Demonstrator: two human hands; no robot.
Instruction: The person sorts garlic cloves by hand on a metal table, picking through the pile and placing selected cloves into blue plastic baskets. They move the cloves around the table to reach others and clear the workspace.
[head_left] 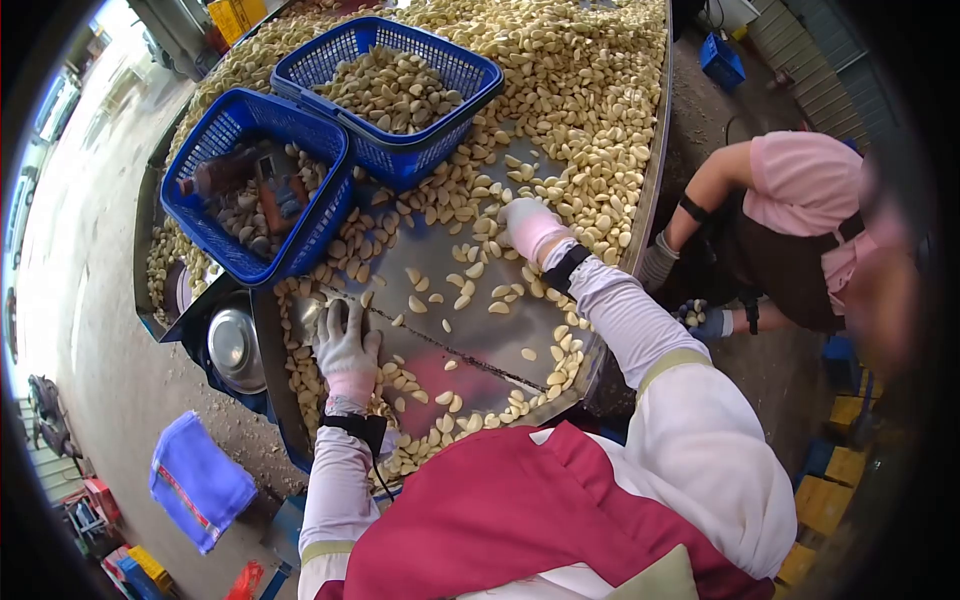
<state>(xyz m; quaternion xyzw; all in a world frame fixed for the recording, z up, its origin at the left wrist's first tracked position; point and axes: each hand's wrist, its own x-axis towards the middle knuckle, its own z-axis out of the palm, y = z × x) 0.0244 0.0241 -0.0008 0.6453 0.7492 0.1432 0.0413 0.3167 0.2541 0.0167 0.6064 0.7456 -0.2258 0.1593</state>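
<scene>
Pale peeled garlic cloves [600, 130] are heaped over the far side of a metal table [430, 270], with looser ones nearer me. My left hand [347, 352], in a whitish glove, lies palm down with its fingers spread, touching cloves by the table's left edge. At the border of the big heap, my gloved right hand [532, 226] reaches down among the cloves. Its fingers bend out of sight under the hand, so I cannot see whether any clove is held. A few scattered cloves [465, 285] lie on the bare metal between the hands.
Two blue baskets stand at the upper left: one basket [480, 85] has garlic in it, the other [345, 160] garlic and a bottle. A metal bowl [232, 345] sits beside the table. A co-worker in a pink shirt [810, 185] is at the right.
</scene>
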